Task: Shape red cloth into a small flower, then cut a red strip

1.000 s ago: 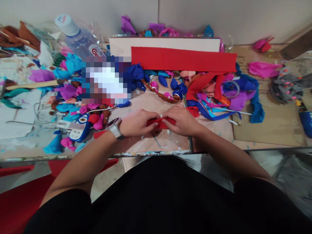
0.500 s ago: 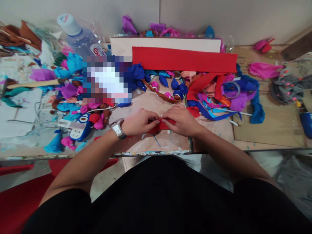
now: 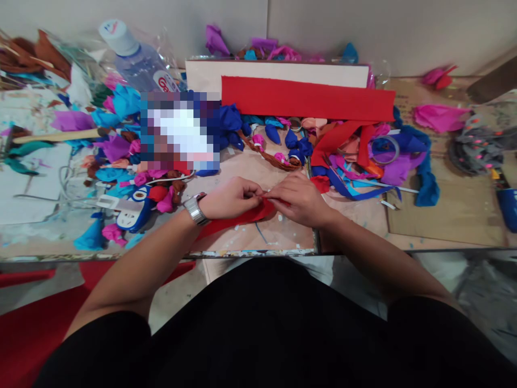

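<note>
Low over the middle of the table, my left hand (image 3: 235, 199) pinches the edge of a red crepe paper strip (image 3: 242, 218), thumb against forefinger. My right hand (image 3: 299, 199) meets it from the other side, its fingers closed on the same paper. The fingertips of both hands almost touch. From there the strip runs down to the left, under my left wrist, which wears a metal watch (image 3: 196, 209). Part of the paper is hidden by the fingers. Just beyond my hands lie blue and pink paper pieces and a twisted brown strand (image 3: 278, 161).
A wide red paper sheet (image 3: 307, 99) lies across a white board (image 3: 278, 70) at the back. To the left stand a clear bottle (image 3: 141, 64) and a blue power strip (image 3: 135, 213) among paper scraps. Right are tape (image 3: 385, 150), a grey bundle (image 3: 476, 145) and cardboard (image 3: 440, 215).
The red strip now stretches out below my left hand toward the lower left, where less of it showed before. My hands stay nearly in place, still pinching the paper.
</note>
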Demonstrator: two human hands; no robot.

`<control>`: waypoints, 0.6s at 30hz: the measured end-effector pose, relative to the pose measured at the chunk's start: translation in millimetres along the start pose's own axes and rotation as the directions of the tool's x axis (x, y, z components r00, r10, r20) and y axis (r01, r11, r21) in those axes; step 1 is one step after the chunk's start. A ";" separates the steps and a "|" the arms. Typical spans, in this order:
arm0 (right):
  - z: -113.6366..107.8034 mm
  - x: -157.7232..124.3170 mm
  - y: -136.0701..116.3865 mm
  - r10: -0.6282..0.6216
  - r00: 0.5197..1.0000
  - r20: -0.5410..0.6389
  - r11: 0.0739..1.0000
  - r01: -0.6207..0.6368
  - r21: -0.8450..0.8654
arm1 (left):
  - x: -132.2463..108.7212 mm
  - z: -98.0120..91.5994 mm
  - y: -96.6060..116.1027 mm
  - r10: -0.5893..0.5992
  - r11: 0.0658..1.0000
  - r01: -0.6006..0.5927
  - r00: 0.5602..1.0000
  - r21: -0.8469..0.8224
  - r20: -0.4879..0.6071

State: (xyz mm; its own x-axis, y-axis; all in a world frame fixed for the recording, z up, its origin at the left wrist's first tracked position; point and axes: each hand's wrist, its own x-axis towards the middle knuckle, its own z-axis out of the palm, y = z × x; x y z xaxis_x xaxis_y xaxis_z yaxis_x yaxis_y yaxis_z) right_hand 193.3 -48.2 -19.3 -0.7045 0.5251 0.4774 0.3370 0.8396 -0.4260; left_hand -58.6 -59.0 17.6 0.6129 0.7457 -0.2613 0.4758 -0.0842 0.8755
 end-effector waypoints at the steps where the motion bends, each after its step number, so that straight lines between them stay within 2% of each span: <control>1: -0.2 0.0 0.2 -0.012 1.000 -0.004 1.000 0.012 -0.007 | 0.5 -0.2 -0.4 -0.004 1.000 0.004 1.000 -0.027 0.003; 7: -1.3 0.7 0.1 -0.070 0.997 -0.036 0.996 0.068 -0.054 | 3.5 -1.1 -0.6 0.051 0.996 -0.054 0.998 -0.066 -0.035; 12: -2.9 2.8 -4.4 0.014 0.999 -0.042 1.000 -0.014 -0.017 | 2.5 -0.4 -0.1 0.062 0.996 -0.065 0.996 -0.058 -0.056; 15: -2.6 3.2 -5.6 0.025 0.999 -0.036 0.999 -0.025 -0.023 | 0.1 1.1 2.1 0.069 0.998 -0.067 0.993 0.020 -0.092; 18: -1.3 3.3 -5.8 0.052 0.998 -0.030 0.998 -0.052 -0.020 | -2.6 3.0 4.1 0.112 0.981 -0.085 0.983 0.175 -0.147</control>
State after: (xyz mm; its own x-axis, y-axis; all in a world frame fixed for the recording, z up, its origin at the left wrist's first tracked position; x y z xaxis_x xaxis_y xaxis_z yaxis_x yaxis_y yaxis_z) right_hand 189.9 -51.3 -14.2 -0.6673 0.5717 0.4774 0.3856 0.8136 -0.4352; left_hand -56.3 -63.3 20.7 0.5631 0.8204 -0.0994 0.5246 -0.2618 0.8101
